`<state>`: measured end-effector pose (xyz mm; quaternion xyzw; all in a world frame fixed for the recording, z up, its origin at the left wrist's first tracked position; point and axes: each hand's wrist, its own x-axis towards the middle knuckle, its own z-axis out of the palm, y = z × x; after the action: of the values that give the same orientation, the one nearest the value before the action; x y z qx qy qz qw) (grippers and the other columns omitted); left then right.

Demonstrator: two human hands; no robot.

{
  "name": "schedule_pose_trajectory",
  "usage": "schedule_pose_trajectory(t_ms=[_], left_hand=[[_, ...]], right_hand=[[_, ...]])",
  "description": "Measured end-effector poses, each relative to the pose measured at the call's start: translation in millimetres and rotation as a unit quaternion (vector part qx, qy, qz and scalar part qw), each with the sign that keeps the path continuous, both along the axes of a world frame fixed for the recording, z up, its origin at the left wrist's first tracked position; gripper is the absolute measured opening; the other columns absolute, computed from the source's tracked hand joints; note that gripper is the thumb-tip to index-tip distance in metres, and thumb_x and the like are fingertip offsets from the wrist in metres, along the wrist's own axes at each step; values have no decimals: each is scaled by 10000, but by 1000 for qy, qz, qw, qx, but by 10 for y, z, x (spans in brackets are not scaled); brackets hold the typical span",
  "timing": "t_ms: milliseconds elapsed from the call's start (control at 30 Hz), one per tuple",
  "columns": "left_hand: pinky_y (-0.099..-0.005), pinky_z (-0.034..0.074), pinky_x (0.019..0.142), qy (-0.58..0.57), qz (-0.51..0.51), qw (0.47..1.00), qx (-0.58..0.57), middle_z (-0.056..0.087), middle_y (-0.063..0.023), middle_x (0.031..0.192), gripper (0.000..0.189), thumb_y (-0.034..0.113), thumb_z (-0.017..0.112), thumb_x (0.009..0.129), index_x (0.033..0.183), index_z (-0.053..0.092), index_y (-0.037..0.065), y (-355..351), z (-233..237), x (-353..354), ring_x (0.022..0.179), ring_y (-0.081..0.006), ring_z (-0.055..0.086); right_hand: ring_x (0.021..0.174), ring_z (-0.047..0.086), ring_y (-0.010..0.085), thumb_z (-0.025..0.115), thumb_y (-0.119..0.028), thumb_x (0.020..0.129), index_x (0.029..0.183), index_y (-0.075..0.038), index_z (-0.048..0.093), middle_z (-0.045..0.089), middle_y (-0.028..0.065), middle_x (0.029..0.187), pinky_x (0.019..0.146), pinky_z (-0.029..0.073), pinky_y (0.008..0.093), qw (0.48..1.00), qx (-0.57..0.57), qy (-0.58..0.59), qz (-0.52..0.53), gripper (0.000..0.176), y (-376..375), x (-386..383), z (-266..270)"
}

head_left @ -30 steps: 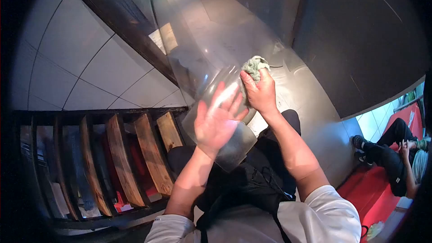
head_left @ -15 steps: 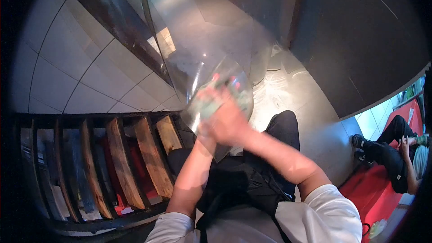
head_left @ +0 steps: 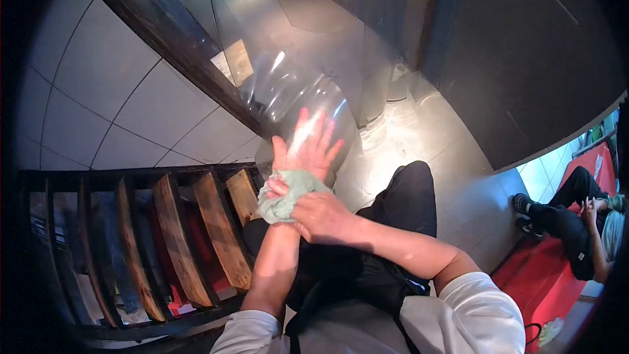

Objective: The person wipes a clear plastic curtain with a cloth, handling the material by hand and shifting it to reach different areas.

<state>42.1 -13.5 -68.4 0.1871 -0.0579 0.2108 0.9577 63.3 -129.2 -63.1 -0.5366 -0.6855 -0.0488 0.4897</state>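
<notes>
– Against the clear, curved plastic sheet [head_left: 295,85], where does the pale green crumpled cloth [head_left: 285,195] sit?

– Low down, by the sheet's bottom edge, just under the heel of the left hand [head_left: 306,147]. It is bunched in the right hand [head_left: 322,216]. Whether the cloth is pressing on the sheet itself or only on the wrist, I cannot tell.

– How would you do this wipe well?

– I would say the 2 hands need to work as a pair: 1 braces, 1 rubs. The sheet looks thin and springy, so the flat palm should back the spot being wiped, or the plastic will bow away and the cloth will skate. Long overlapping strokes along the curve, with a fresh fold of cloth turned out, should avoid smears. Glare streaks run across the sheet, so checking from an angle would probably show missed patches.

– And the pose?

– The left forearm [head_left: 275,269] rises straight up from the body, palm flat on the sheet, fingers [head_left: 304,128] released and splayed, grasping nothing. The right arm comes in from the right, elbow bent, and crosses over the left wrist. Its fingers are clenched around the cloth, knuckles toward the camera.

– Anything close by?

– Brown wooden slats [head_left: 216,229] lie just left of the arms, and a seated person [head_left: 576,223] is well apart at the right edge.
</notes>
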Motion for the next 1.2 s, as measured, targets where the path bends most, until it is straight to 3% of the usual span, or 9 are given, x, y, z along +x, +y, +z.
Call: schedule_pose_trajectory(t_ms=[267, 367, 433, 567, 667, 767, 900, 1067, 1200], left_hand=[[-548, 161, 1219, 52, 1, 998, 20, 221, -147, 1658, 932, 761, 185, 960, 1605, 187, 88, -378, 286, -113, 1509, -342, 243], [-536, 152, 1223, -105, -92, 989, -41, 171, -167, 1668, 1024, 837, 217, 905, 1619, 135, 109, -110, -19, -32, 1531, -344, 174], [-559, 195, 1220, 78, 9, 996, 41, 181, -157, 1667, 914, 728, 229, 981, 1607, 158, 64, -73, -18, -67, 1525, -349, 199], [-559, 172, 1222, 93, 79, 981, 148, 147, -184, 1669, 982, 772, 253, 951, 1611, 118, 59, -247, -42, -215, 1527, -331, 196], [-585, 135, 1221, 51, 17, 992, 114, 107, -203, 1671, 1020, 800, 298, 923, 1616, 88, 82, -453, 194, -156, 1542, -344, 126], [-663, 136, 1190, -69, -40, 990, -117, 104, -227, 1665, 1026, 822, 298, 905, 1611, 127, 97, -152, -232, -207, 1539, -389, 100], [-715, 169, 1155, 48, 58, 997, -11, 134, -214, 1662, 928, 836, 243, 900, 1612, 153, 249, -232, -2, -337, 1535, -410, 123], [-729, 217, 1129, 41, 10, 996, 79, 220, -173, 1644, 783, 755, 238, 969, 1610, 168, 311, -395, 44, -395, 1489, -342, 278], [-710, 222, 1133, 68, 46, 996, 28, 175, -148, 1662, 813, 807, 258, 929, 1608, 136, 376, -276, -264, -352, 1515, -341, 197]], right_hand=[[1255, 544, 452, 596, -62, 837, 1291, 7, 608, 623, 242, 1276, 1130, 359, 527, 967, -7, 84, -239, 460, 402, 1009, 12], [1240, 548, 462, 624, -96, 872, 1123, 20, 641, 640, 237, 1121, 1108, 363, 554, 992, -23, 116, -49, 276, 53, 315, 167], [1243, 570, 419, 715, -137, 834, 1304, 2, 592, 623, 242, 1276, 1083, 405, 524, 993, -47, 102, 43, 505, -73, 72, 202], [1219, 581, 417, 647, -73, 851, 1302, 15, 587, 611, 263, 1289, 1085, 421, 492, 980, -16, 84, -178, 464, 355, 799, -262], [1262, 542, 446, 579, -88, 860, 1174, 11, 625, 566, 277, 1356, 1075, 407, 529, 935, -250, 200, -153, 333, 304, 980, 117], [1298, 513, 450, 611, -80, 852, 1143, 15, 628, 586, 244, 1342, 1101, 392, 522, 990, -51, 122, -49, 306, 79, 179, 19], [1318, 534, 382, 668, -43, 777, 1346, -20, 587, 572, 195, 1405, 1156, 349, 507, 998, -45, 38, 5, 575, 32, 103, 19], [1223, 585, 420, 639, -35, 819, 1206, -2, 642, 635, 231, 1257, 1125, 368, 554, 940, -150, 262, -157, 389, 414, 835, 139], [1330, 501, 432, 654, -61, 826, 1166, 19, 642, 618, 250, 1252, 1145, 331, 568, 977, -177, 113, -28, 349, 97, 34, 47]])
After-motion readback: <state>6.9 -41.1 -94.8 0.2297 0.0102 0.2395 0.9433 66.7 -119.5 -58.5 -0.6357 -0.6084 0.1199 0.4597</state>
